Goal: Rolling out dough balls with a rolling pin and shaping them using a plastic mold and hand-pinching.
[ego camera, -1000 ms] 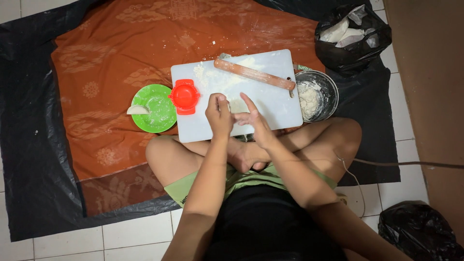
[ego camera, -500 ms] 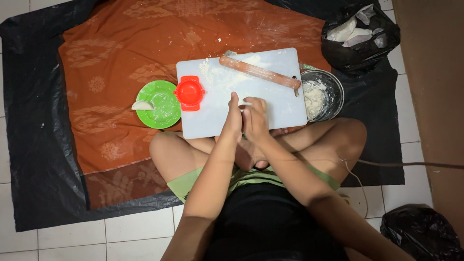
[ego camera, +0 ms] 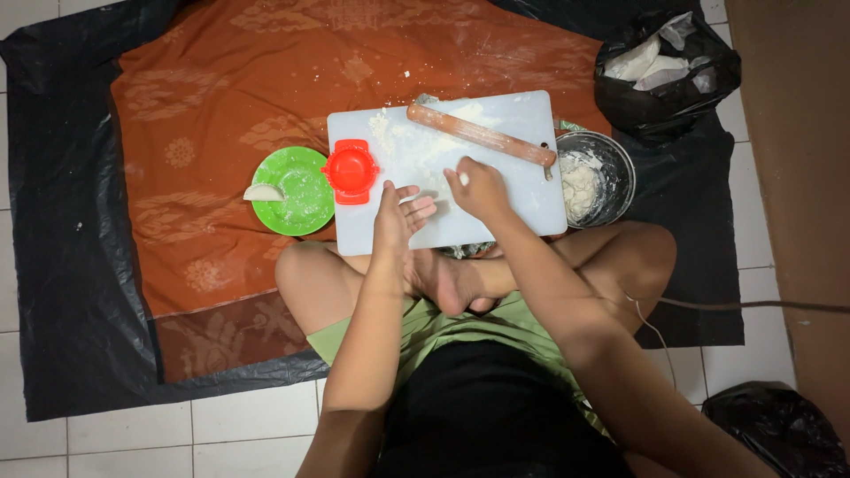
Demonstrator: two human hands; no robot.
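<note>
I sit cross-legged before a white cutting board (ego camera: 522, 208) dusted with flour. My left hand (ego camera: 396, 218) hovers over the board's near edge with its fingers spread and nothing in it. My right hand (ego camera: 475, 188) is just to its right, fingers pinched on a small piece of white dough (ego camera: 463, 180). A wooden rolling pin (ego camera: 482, 134) lies across the far part of the board. A red dumpling press (ego camera: 351, 170) rests open on the board's left edge.
A green plate (ego camera: 301, 196) left of the board holds one folded dumpling (ego camera: 264, 192). A metal bowl (ego camera: 615, 164) with dough stands right of the board. An orange cloth (ego camera: 230, 106) over black plastic covers the tiled floor. Black bags lie at the far right and near right.
My hands were pressed together over the board; they have now parted, the right one moving away with a bit of dough, the left one opening flat.
</note>
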